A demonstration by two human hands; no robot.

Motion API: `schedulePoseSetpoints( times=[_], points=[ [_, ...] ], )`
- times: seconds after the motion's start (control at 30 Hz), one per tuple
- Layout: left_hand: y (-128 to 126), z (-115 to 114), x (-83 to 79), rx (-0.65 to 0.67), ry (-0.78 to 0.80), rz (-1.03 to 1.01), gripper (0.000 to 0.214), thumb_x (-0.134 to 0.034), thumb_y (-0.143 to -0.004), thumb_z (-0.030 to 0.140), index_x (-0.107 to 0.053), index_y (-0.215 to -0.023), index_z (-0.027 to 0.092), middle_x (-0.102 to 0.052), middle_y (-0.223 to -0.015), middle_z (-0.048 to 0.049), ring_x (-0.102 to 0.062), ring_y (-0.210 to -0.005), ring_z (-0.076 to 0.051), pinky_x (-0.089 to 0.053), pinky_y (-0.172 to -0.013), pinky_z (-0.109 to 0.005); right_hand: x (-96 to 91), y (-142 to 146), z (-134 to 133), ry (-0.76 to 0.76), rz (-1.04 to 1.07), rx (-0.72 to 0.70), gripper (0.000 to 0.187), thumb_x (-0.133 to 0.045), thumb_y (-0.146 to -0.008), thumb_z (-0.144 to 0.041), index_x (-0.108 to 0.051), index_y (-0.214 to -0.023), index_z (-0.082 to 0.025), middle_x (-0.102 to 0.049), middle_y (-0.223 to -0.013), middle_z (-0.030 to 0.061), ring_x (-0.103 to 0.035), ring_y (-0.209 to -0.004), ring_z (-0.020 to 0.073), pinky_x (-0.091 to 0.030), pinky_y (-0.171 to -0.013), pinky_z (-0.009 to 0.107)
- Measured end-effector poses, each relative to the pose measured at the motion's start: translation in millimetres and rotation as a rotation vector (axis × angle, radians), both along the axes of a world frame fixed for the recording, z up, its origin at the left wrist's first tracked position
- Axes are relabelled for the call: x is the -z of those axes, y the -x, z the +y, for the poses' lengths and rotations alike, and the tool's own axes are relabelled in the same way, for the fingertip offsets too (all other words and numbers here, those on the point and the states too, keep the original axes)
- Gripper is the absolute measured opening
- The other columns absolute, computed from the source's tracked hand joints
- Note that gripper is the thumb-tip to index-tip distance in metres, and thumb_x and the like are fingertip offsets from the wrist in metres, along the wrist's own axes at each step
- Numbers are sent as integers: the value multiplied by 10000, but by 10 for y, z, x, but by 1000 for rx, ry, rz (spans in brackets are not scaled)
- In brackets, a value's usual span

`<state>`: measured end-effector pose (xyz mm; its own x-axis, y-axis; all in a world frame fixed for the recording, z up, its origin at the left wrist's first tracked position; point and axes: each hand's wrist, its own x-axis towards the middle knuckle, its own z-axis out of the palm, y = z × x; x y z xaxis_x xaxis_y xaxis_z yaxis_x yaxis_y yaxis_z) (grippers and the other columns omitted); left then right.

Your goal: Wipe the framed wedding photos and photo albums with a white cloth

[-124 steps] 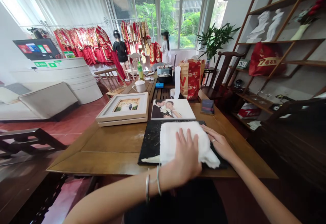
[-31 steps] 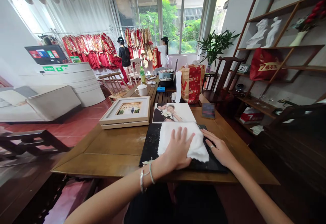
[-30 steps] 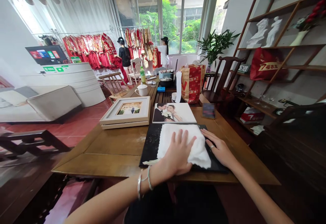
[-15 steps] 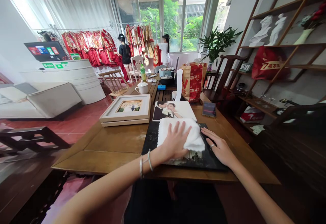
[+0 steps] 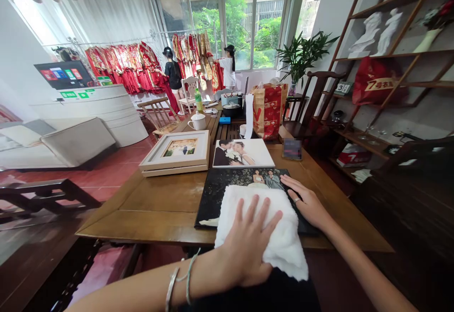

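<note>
Under my left hand [image 5: 250, 236] lies a white cloth [image 5: 283, 241], pressed flat with the fingers spread. The cloth covers much of a dark photo panel [image 5: 222, 179] and hangs over the table's near edge. A couple shows near the top of that panel. My right hand [image 5: 307, 203] rests with stretched fingers on the panel's right side, a ring on one finger. Just beyond lies a lighter wedding photo panel [image 5: 253, 153]. To the left sit white picture frames [image 5: 177, 153], one on top of the other.
The wooden table [image 5: 152, 203] also holds a lidded white mug [image 5: 197, 121], a blue box [image 5: 224, 120], a red and tan paper bag [image 5: 267, 111] and a small dark stand [image 5: 292, 150]. Two people stand by the clothes racks. A shelf [image 5: 393, 59] rises at the right.
My left hand has slid the cloth toward me, from the panel's upper part past its near edge, uncovering the pictured couple. My right hand has stayed almost in place.
</note>
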<state>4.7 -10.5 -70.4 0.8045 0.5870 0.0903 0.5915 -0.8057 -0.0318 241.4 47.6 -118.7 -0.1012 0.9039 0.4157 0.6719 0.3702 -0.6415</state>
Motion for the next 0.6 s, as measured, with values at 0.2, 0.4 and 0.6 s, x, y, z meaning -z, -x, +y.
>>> schedulePoseSetpoints(
  times=[0.2,0.4,0.6],
  points=[
    [-98,632,-41,-153,-54,60,827,-476,-772,487,-132,-1442,146,-144,-1489,-188,-93,-1344,-407,-157,-1015,-627,-6,4,-1,3,-9,13,390,-383,-884,-264,-571,-1210,-161,-516,-1334,100,-414,-1284,229,-302,-1091,474],
    [-219,1067,-100,-203,-88,93,759,-476,-798,470,-206,-1423,134,-206,-1469,-195,-181,-1324,-401,-219,-1001,-608,-1,10,10,17,-16,18,389,-382,-889,-268,-558,-1224,-178,-503,-1348,82,-398,-1295,217,-288,-1100,466],
    [-142,511,-77,-158,-65,102,861,-508,-755,504,-133,-1441,144,-140,-1485,-203,-105,-1333,-432,-177,-1012,-615,-6,2,1,12,-10,4,387,-385,-885,-267,-566,-1216,-176,-520,-1332,89,-413,-1285,216,-303,-1091,463]
  ],
)
